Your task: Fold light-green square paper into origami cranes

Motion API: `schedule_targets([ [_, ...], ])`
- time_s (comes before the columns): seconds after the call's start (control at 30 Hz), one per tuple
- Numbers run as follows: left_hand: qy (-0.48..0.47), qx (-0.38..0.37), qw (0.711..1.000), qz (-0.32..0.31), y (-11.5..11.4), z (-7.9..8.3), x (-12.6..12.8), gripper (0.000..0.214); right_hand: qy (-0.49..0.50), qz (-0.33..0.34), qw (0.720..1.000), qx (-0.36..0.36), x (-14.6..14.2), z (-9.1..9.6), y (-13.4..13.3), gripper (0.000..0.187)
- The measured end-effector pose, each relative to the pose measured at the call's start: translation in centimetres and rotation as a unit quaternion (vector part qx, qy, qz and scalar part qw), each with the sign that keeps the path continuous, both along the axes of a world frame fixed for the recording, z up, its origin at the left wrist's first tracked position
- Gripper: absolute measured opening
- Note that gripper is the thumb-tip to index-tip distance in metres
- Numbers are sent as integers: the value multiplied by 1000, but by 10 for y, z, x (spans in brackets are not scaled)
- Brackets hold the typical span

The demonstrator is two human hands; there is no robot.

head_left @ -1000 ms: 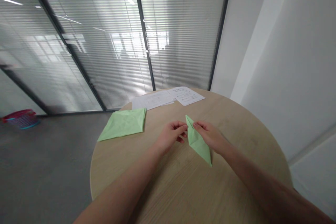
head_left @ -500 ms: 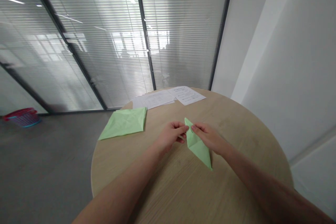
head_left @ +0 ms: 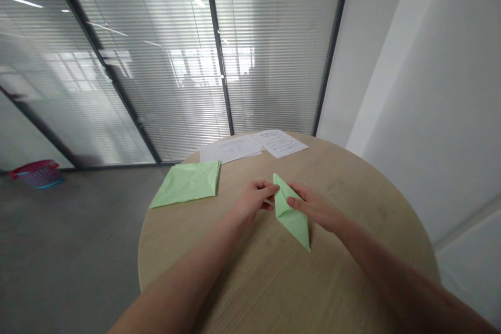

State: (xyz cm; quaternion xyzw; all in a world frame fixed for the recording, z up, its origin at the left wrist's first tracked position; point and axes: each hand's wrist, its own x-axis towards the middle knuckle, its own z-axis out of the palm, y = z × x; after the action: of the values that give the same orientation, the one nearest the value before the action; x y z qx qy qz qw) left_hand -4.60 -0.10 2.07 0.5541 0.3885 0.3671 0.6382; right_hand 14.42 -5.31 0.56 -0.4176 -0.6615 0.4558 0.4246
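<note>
A piece of light green paper (head_left: 294, 225), folded into a long pointed diamond, is held between my hands above the round wooden table. My left hand (head_left: 256, 198) pinches its left edge near the upper point, thumb on top. On the other side, my right hand (head_left: 311, 204) grips the right edge, its thumb lying across the front beside a folded flap. The fingers behind the paper are partly hidden. A crease runs down from the top point, and the lower tip points towards me, slightly right.
Larger folded green sheets (head_left: 187, 183) lie at the table's left edge. Printed white papers (head_left: 279, 143) rest at the far edge. The round table (head_left: 368, 193) stands near a white wall and glass partition with blinds. A red and blue basket (head_left: 38, 173) sits on the floor at left.
My right thumb has slid down the paper, away from the top point, and a folded flap now shows between the hands. My left hand keeps its pinch. The view has shifted slightly.
</note>
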Motion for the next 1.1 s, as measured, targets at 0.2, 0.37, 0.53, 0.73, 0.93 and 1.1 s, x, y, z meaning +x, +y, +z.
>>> schedule_targets([
  [0.2,-26,-27,999,33,3,-2,0,34,34,-45,998,9,-2,-5,1,68],
  [0.37,-44,5,998,34,4,-4,3,32,38,-95,994,29,-4,-11,8,44],
  [0.53,-50,28,997,49,2,-4,4,29,1,-112,993,22,-6,-11,9,35],
  [0.73,-29,42,999,16,-1,-4,4,34,-27,-102,994,-4,-7,-10,7,46],
  [0.93,-49,16,998,-28,-2,-4,4,50,34,-44,995,-81,-9,-8,1,52],
  [1.1,-11,49,998,-38,-1,-7,6,47,83,8,987,-139,-13,-8,-1,48],
])
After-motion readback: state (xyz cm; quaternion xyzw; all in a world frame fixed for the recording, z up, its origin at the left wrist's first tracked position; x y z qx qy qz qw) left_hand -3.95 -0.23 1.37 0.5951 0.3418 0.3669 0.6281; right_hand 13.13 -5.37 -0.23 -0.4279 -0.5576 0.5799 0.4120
